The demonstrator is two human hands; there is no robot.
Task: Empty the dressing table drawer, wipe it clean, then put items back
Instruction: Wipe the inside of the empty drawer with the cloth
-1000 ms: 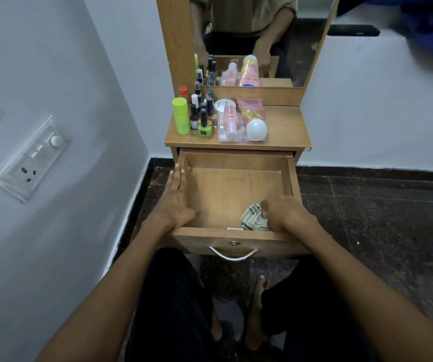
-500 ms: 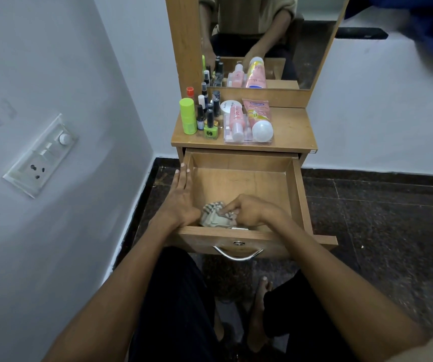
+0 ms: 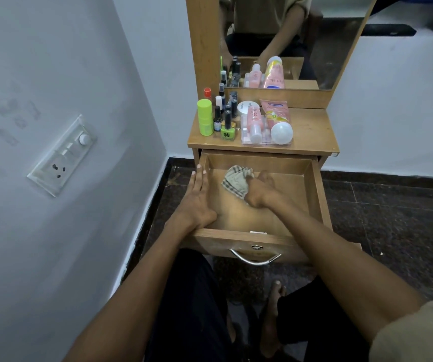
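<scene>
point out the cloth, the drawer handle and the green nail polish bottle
cloth (image 3: 237,182), head view, on the checked fabric left of the right hand that grips it
drawer handle (image 3: 254,260), head view, on the curved metal bar
green nail polish bottle (image 3: 228,132), head view, on its green body

One open drawer (image 3: 317,194); one checked cloth (image 3: 236,182) inside it; two hands (image 3: 197,202) at the drawer; above the drawer, one green stick (image 3: 205,116), one white jar (image 3: 245,107), two pink tubes (image 3: 275,116), one clear tray (image 3: 246,139); small dark bottles uncountable.
</scene>
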